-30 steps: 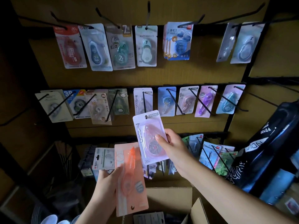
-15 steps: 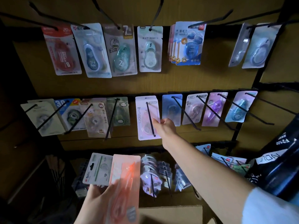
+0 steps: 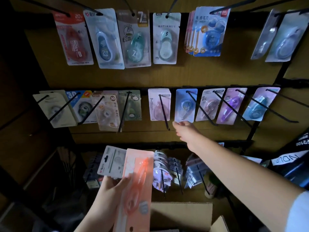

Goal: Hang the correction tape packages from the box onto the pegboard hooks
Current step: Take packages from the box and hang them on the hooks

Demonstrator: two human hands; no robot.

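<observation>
Two hands are in view. The right hand reaches up and forward on an outstretched arm, its fingers loosely spread and holding nothing, just below the bottom edge of the blue package in the middle row and beside the tip of the hook that carries the pink package. That pink package hangs at the back of its hook, against the pegboard. The left hand is raised low in front of the body, thumb across the front, gripping two packages fanned together: a long orange package standing nearly upright and a white-and-grey package tilted to the left behind it. A cardboard box sits open at the bottom edge, beneath the right forearm. More packages hang along the top, middle and lower rows.
</observation>
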